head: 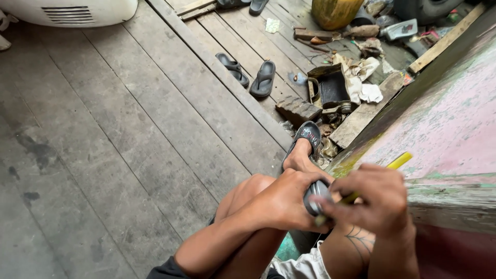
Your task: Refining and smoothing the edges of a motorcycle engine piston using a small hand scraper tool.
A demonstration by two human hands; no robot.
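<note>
Both hands sit low at six o'clock. I see the left hand (281,204) wrapped around a small dark rounded metal part (316,196). Right hand (374,199) pinches a yellow stick tool (399,162), pointing toward two o'clock, tip touching the part.

The dark object (316,196) in the left hand (283,202) was mostly covered by fingers, so its kind could not be told. The yellow tool (399,163) showed only its end; the right hand (376,199) hid the rest, and its tip against the object was too blurred to read. The white casing (67,11) was cut off by the top edge, as were the yellow drum (336,11), the tyre (426,8) and the far sandals (243,4). The scrap pile (356,77) was too cluttered and small to sort out. The person's body was cut off by the bottom edge. The foot's (300,157) toes were hidden inside the slipper (309,133).
</note>
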